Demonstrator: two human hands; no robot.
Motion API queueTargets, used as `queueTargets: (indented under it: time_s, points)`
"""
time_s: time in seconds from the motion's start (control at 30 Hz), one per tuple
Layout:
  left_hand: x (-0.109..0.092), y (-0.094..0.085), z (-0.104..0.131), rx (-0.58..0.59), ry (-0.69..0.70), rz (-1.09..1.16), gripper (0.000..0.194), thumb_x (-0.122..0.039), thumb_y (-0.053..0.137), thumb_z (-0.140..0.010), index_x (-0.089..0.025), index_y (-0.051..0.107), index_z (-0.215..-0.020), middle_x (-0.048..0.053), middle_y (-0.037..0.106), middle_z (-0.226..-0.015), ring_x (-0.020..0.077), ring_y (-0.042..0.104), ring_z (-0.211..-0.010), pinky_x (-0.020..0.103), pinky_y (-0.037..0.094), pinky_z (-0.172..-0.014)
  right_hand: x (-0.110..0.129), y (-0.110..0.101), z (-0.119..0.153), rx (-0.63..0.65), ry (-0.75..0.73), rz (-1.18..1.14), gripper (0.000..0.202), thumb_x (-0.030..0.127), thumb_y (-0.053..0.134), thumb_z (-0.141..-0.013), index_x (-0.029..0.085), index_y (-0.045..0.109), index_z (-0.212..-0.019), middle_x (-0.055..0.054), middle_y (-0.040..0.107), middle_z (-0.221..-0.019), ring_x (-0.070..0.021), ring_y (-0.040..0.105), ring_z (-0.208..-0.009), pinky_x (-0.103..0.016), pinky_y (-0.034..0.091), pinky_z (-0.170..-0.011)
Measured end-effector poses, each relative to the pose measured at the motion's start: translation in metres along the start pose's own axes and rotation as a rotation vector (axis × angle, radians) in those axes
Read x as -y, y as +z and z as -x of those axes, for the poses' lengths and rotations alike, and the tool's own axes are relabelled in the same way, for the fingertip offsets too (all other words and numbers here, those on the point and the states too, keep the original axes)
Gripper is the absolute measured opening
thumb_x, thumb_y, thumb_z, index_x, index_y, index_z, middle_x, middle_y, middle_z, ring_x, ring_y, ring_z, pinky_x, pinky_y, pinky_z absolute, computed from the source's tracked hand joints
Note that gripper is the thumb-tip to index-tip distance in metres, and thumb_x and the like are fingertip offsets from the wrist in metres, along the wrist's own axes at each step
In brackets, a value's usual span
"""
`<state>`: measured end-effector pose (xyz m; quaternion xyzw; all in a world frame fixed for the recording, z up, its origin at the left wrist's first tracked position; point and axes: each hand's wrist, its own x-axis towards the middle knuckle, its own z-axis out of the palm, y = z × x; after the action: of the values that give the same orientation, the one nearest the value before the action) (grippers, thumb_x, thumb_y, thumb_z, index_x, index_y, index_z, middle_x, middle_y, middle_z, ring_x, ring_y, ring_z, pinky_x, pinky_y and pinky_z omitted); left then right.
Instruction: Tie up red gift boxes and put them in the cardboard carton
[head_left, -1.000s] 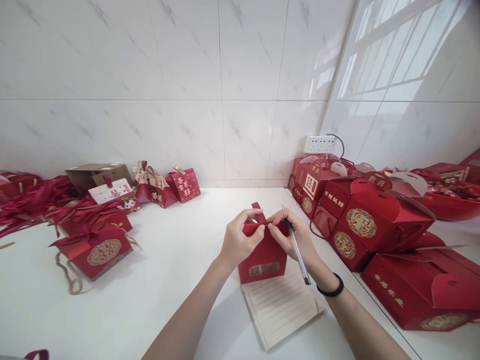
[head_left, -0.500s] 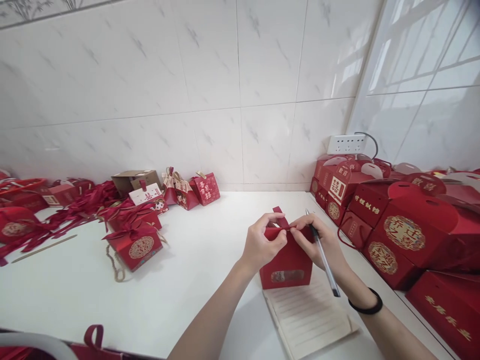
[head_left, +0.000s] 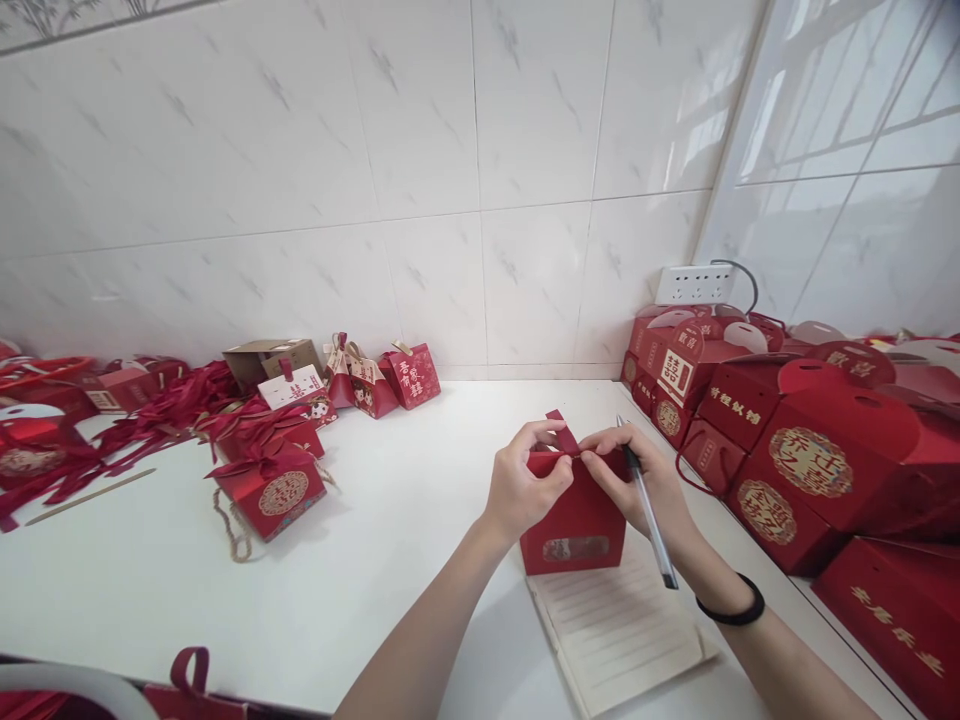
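A small red gift box (head_left: 574, 515) with a clear window low on its front stands at the far end of a lined notebook (head_left: 626, 635). My left hand (head_left: 529, 475) pinches its top edge near the middle, thumb in front. Right beside it, my right hand (head_left: 637, 475) pinches the same edge, the fingertips nearly meeting. A dark red ribbon (head_left: 564, 430) sticks up from the top between the hands. A pen (head_left: 654, 530) with a clear barrel is tucked in my right hand, its dark end pointing down over the notebook.
Stacked red gift boxes (head_left: 810, 460) line the right side below a white power strip (head_left: 694, 284). At left lie a red box with a bow (head_left: 277, 490), heaped red ribbons (head_left: 172, 405) and a thin stick (head_left: 90, 497). Small boxes (head_left: 409, 375) stand by the tiled wall.
Both hands stay pinched on the box's top edge, with hardly any movement. The view has shifted very slightly.
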<state>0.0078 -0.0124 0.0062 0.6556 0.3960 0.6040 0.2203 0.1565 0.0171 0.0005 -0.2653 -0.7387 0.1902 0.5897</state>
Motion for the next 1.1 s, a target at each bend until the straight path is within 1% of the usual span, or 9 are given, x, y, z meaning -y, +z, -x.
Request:
queueTargets:
  time_s: [0.1,0.17,0.2,0.43,0.63,0.8,0.93,1.03,1.1]
  points:
    - [0.002,0.002,0.002,-0.062,0.109,-0.022,0.022,-0.017,0.056,-0.077,-0.022,0.053,-0.098,-0.001,0.062,-0.079,0.0123,0.059,-0.074,0.027,0.051,-0.072,0.001,0.0,0.0,-0.001,0.001,-0.014,0.017,0.032,0.059,-0.084,0.022,0.047,-0.077,-0.003,0.065,-0.081,-0.0173,0.061,-0.072,-0.029,0.048,-0.064]
    - [0.002,0.003,0.003,-0.062,0.186,-0.07,0.01,-0.015,0.053,-0.079,-0.021,0.056,-0.087,0.0,0.062,-0.078,0.0129,0.06,-0.074,0.027,0.051,-0.071,0.001,0.0,0.0,0.003,0.006,-0.025,0.017,0.031,0.059,-0.084,0.022,0.047,-0.077,-0.003,0.066,-0.082,-0.0176,0.061,-0.073,-0.029,0.048,-0.064]
    - [0.002,0.003,0.003,-0.05,0.206,-0.092,0.009,-0.015,0.052,-0.079,-0.02,0.059,-0.082,0.001,0.061,-0.078,0.0129,0.059,-0.074,0.027,0.051,-0.071,0.002,0.0,0.0,0.004,0.009,-0.029,0.017,0.032,0.059,-0.084,0.022,0.047,-0.077,-0.003,0.066,-0.081,-0.0178,0.061,-0.072,-0.029,0.048,-0.064]
    - [0.001,0.002,0.0,-0.014,0.214,-0.04,0.013,-0.016,0.054,-0.079,-0.021,0.066,-0.082,0.003,0.063,-0.083,0.014,0.061,-0.076,0.029,0.052,-0.071,0.004,-0.001,-0.003,0.011,0.014,-0.056,0.016,0.03,0.059,-0.083,0.022,0.047,-0.077,-0.002,0.064,-0.077,-0.0176,0.06,-0.07,-0.03,0.049,-0.064]
    - [0.0,0.001,0.0,-0.009,0.139,-0.04,0.011,-0.016,0.054,-0.078,-0.02,0.063,-0.084,0.002,0.066,-0.084,0.0141,0.062,-0.079,0.028,0.052,-0.075,0.003,-0.001,-0.005,0.019,0.025,-0.067,0.014,0.025,0.058,-0.081,0.023,0.045,-0.077,-0.001,0.062,-0.074,-0.0162,0.059,-0.068,-0.028,0.047,-0.062]
    - [-0.001,0.0,-0.002,0.003,0.086,-0.032,0.009,-0.016,0.054,-0.078,-0.019,0.06,-0.083,0.002,0.066,-0.085,0.0142,0.063,-0.079,0.027,0.052,-0.074,0.001,0.001,-0.004,0.022,0.06,-0.074,0.019,0.024,0.058,-0.081,0.023,0.04,-0.077,0.0,0.06,-0.075,-0.0155,0.057,-0.067,-0.027,0.046,-0.062]
    - [0.001,0.0,-0.003,0.013,0.052,0.001,0.009,-0.016,0.055,-0.078,-0.019,0.058,-0.086,0.002,0.065,-0.086,0.0143,0.062,-0.083,0.028,0.05,-0.078,0.002,0.002,-0.003,0.028,0.035,-0.065,0.018,0.025,0.056,-0.083,0.023,0.039,-0.078,0.0,0.059,-0.076,-0.0157,0.056,-0.068,-0.028,0.046,-0.063]
    - [0.007,0.002,0.003,-0.031,-0.01,0.034,0.027,-0.022,0.058,-0.078,-0.019,0.051,-0.105,0.002,0.062,-0.086,0.0155,0.061,-0.085,0.032,0.049,-0.082,0.002,0.002,-0.002,0.008,0.013,-0.043,0.017,0.027,0.057,-0.082,0.022,0.042,-0.078,-0.002,0.061,-0.078,-0.0169,0.058,-0.07,-0.03,0.046,-0.065]
    - [0.012,0.001,0.009,-0.017,-0.076,0.027,0.042,-0.024,0.058,-0.078,-0.018,0.043,-0.117,0.003,0.062,-0.088,0.0168,0.06,-0.086,0.035,0.048,-0.084,0.002,0.0,-0.002,-0.014,0.02,-0.03,0.017,0.029,0.059,-0.081,0.022,0.043,-0.078,-0.003,0.062,-0.079,-0.0181,0.059,-0.073,-0.031,0.047,-0.067]
